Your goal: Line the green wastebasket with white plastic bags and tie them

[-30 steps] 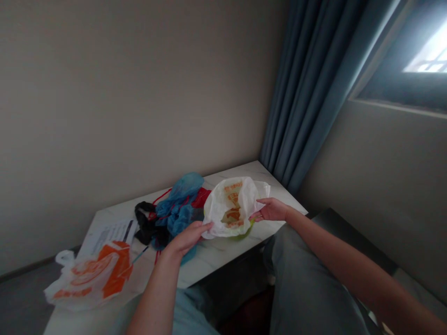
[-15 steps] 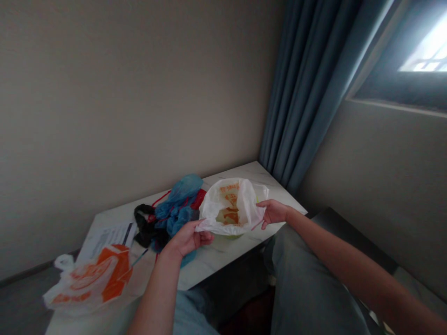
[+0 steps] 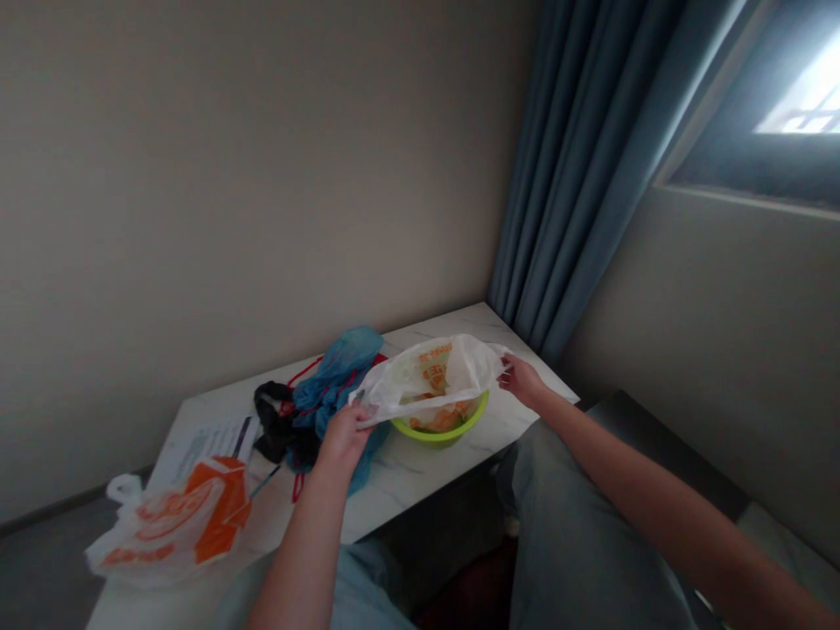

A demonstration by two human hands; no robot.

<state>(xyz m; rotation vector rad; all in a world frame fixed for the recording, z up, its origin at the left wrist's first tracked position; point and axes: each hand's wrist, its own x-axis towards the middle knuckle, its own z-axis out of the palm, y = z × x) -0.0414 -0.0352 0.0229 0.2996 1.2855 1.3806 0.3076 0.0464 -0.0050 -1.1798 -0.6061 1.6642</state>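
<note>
A white plastic bag (image 3: 469, 363) with orange print is stretched between my hands, its mouth wide and facing me. My left hand (image 3: 346, 430) is closed on the bag's left edge, and my right hand (image 3: 520, 379) pinches the opposite edge. Beneath the bag sits a lime-green basin (image 3: 437, 436), partly covered by it; the bag's lower part sags over or into the basin, I cannot tell which. Beside my left hand lies a heap of crumpled blue bags (image 3: 345, 367) with red ties, and a black plastic bag (image 3: 272, 429) at its left side.
The marble-patterned table (image 3: 400, 477) stands against the wall. On its left part lie a printed sheet (image 3: 210, 442) and another white bag with orange print (image 3: 174, 525). A blue curtain (image 3: 570, 175) hangs behind the right corner, near a window (image 3: 801, 105).
My hands have moved apart, pulling the bag's mouth wider and flatter. More of the green basin's rim now shows below it. The heap of bags stays in place.
</note>
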